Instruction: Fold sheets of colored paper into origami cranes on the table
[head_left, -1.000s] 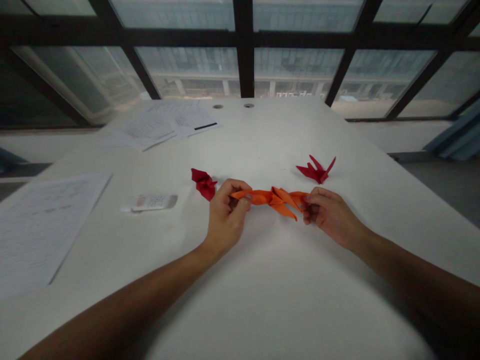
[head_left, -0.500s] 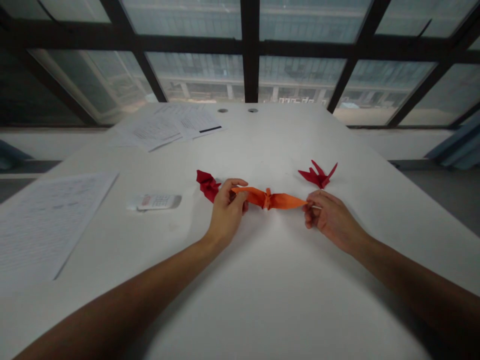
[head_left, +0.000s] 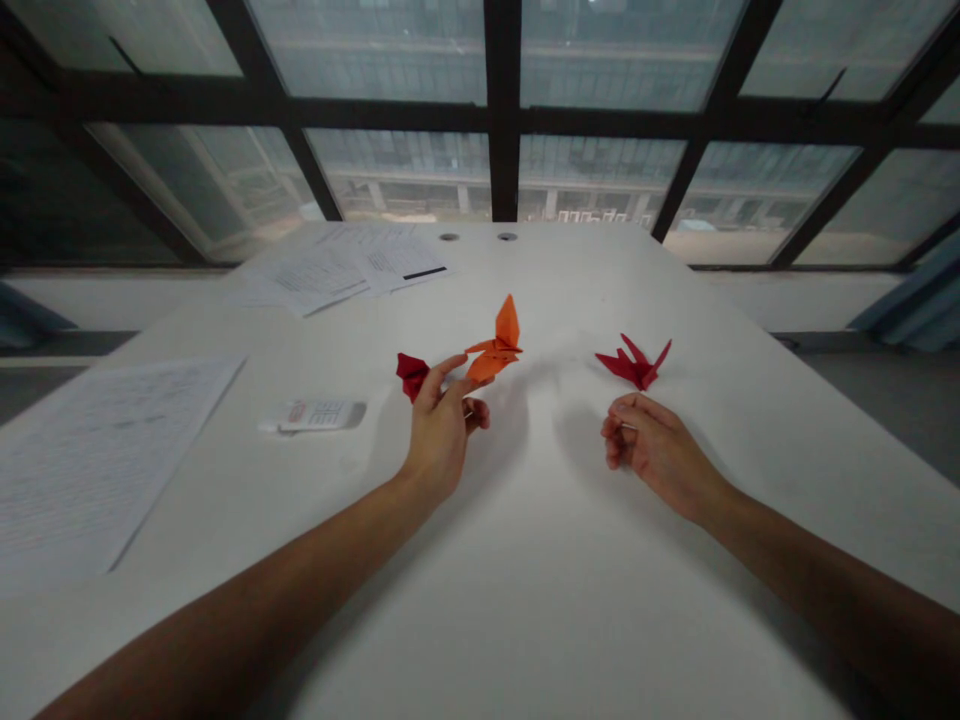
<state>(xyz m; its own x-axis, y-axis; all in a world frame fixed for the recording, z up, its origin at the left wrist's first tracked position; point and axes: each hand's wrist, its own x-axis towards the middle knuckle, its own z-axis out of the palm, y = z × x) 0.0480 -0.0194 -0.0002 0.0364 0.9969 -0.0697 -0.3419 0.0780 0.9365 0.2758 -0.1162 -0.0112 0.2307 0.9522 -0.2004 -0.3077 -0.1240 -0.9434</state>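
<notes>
Head view: orange origami [head_left: 496,356] between left-hand fingers [head_left: 448,368]

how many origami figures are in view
3: orange origami figure in the left hand, dark red one partly behind that hand, red one just beyond the right hand.

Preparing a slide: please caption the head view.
Left hand holds orange origami between red folded paper and spiky red origami; right hand nearby.

From my end I saw printed pgs [head_left: 330,280] overlapping at far L of the white surface [head_left: 510,590], text sheet [head_left: 112,450] nearer, white labelled obj [head_left: 322,415] R of it, dk-framed windows [head_left: 504,170] behind, blue curtain [head_left: 911,295] far R.
</notes>
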